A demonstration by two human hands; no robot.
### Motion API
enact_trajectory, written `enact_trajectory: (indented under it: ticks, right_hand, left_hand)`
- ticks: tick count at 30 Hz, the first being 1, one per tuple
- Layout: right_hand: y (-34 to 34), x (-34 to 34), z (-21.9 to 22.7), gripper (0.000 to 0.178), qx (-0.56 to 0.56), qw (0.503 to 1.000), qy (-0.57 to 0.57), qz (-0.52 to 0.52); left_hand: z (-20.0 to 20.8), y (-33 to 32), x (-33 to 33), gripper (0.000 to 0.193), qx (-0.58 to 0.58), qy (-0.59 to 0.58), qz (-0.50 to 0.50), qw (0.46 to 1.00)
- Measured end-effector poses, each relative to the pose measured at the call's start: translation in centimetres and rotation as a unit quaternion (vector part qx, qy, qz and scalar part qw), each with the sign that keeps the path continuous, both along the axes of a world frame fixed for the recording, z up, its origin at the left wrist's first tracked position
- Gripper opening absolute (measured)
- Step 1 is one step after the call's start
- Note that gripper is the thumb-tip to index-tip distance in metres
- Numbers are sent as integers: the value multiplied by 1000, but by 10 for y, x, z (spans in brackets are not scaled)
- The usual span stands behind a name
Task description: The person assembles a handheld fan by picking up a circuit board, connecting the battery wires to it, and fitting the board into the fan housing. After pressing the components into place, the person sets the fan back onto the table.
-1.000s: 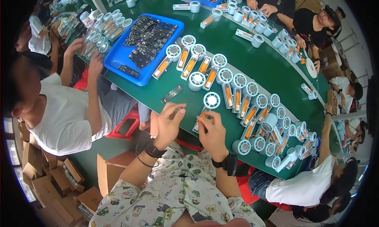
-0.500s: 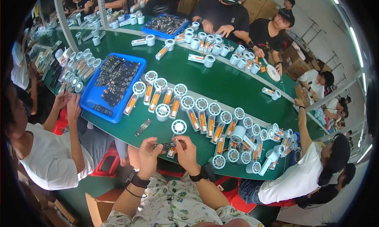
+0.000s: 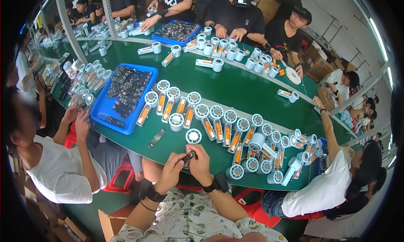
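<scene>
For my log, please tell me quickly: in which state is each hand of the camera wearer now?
Left hand: closed, holding the small dark board.
Right hand: closed, holding the same board.

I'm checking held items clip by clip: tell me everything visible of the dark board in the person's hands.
The board is small, narrow and blackish with paler specks, like a circuit board; finer parts are too small to tell. It slants, its right end higher in the picture. The left hand and right hand both hold it, fingers hiding some of it. It sits by the near edge of the green table; other contact is unclear.
</scene>
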State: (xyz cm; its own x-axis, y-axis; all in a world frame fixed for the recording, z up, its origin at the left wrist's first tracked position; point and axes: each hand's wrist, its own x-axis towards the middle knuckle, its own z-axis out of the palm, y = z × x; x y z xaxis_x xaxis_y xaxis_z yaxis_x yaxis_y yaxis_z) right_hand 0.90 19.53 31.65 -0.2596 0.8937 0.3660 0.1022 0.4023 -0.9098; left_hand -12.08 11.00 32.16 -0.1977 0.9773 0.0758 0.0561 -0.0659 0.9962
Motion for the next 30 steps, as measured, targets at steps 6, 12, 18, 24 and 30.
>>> enact_trajectory:
  ticks: [6,12,18,24,30]
  right_hand:
    - [1,-1,5,24,60,997,-46,2]
    - [-3,-4,1,18,77,996,-54,1]
    - [-2,1,1,13,-20,999,-43,18]
    - [-2,2,-6,11,63,996,-66,5]
    - [1,0,-2,10,72,995,-62,-33]
  left_hand:
    - [-6,-1,-3,31,-25,-56,-6,998]
    - [13,-1,15,32,-54,-37,32,997]
    - [7,2,-3,34,-102,-20,65,992]
    - [14,10,-12,37,-104,-13,7,994]
    - [19,17,-24,36,-125,-108,-20,986]
